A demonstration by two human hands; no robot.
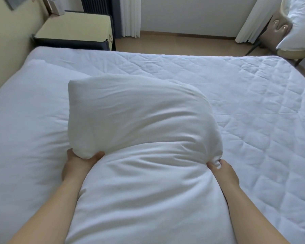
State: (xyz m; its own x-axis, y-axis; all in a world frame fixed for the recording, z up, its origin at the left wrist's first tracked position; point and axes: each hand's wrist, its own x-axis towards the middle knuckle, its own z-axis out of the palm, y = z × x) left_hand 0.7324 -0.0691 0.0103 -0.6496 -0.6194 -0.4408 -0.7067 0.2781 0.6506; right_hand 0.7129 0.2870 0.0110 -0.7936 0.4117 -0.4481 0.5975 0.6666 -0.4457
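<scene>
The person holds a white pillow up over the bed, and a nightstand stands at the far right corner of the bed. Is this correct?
One detail is wrong. The head view shows the nightstand at the far left corner of the bed, not the far right. At the far right stands a chair instead. The white pillow is indeed held up over the bed.

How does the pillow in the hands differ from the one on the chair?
The held pillow is gripped by the left hand and right hand above the bed; the chair pillow rests untouched on the chair. The held pillow is bent over; the chair pillow looks unfolded, partly out of frame. Both are white.
</scene>
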